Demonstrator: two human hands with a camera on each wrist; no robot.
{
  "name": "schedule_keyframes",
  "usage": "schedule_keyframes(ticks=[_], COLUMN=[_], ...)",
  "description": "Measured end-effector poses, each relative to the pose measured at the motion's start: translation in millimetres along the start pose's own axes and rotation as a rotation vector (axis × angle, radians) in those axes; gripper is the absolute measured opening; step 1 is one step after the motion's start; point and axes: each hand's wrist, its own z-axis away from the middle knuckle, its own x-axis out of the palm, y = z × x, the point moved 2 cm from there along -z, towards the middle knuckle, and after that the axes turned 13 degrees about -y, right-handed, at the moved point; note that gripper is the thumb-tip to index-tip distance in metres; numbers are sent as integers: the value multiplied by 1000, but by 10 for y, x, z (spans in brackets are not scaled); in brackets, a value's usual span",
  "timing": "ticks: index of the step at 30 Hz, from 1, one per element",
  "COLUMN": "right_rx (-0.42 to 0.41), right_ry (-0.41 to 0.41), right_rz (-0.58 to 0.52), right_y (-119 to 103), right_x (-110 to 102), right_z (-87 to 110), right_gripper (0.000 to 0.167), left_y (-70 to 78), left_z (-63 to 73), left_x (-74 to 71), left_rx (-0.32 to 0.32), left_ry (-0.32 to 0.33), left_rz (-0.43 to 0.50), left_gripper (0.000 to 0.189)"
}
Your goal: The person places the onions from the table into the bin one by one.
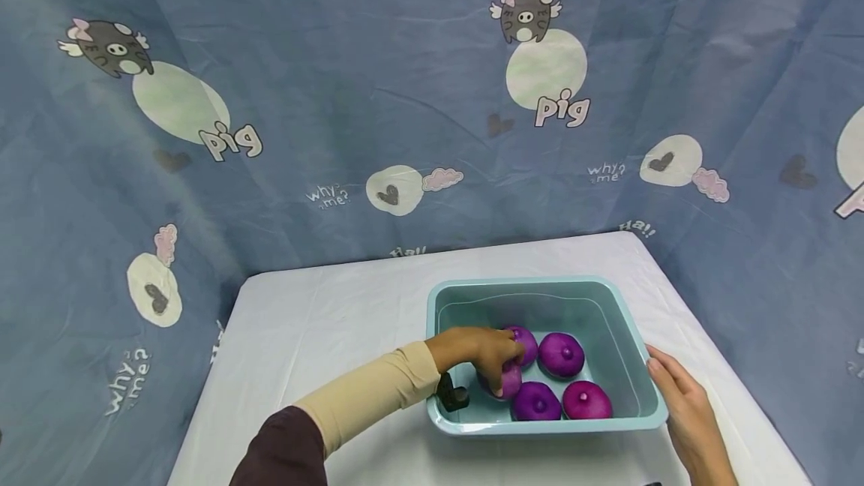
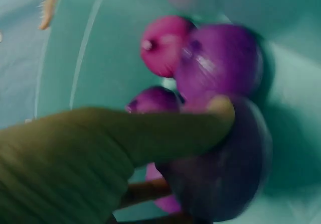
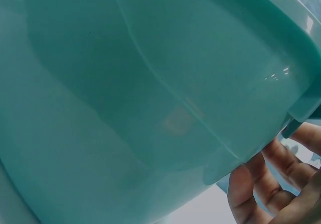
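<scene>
A light teal plastic basin (image 1: 547, 427) stands on the white table and holds several round, glossy purple balloon-like balls, each with a small knot-like nub. My left hand (image 1: 487, 349) reaches in over the left rim and grips one purple ball (image 1: 508, 381) between thumb and fingers. In the left wrist view that ball (image 2: 228, 163) looks dark and large below the thumb. A deep purple ball (image 1: 562, 355), a second purple ball (image 1: 536, 402) and a magenta ball (image 1: 587, 400) lie close by. My right hand (image 1: 685, 403) holds the basin's right side, bent fingers (image 3: 241, 186) against its outer wall.
The white-covered table (image 1: 337, 321) stretches to the left of the basin. Behind and at both sides hangs a blue printed curtain (image 1: 324, 81). A black camera mount (image 1: 452, 394) on the left wrist overlaps the basin's left end.
</scene>
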Motion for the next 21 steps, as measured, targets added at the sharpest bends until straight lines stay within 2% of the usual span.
schedule_keyframes(ticks=[3, 12, 21], right_rx=[-5, -5, 17], right_ry=[-3, -2, -1], right_rz=[4, 10, -14], right_y=[-6, -12, -8], right_x=[7, 15, 11], right_z=[-4, -1, 1], right_gripper=[42, 44, 46], left_y=[20, 21, 31], left_z=[-26, -47, -82], left_x=[18, 72, 115], left_rx=[-25, -91, -150], left_ry=[-1, -27, -52], left_rz=[-35, -7, -44], left_gripper=[47, 66, 65])
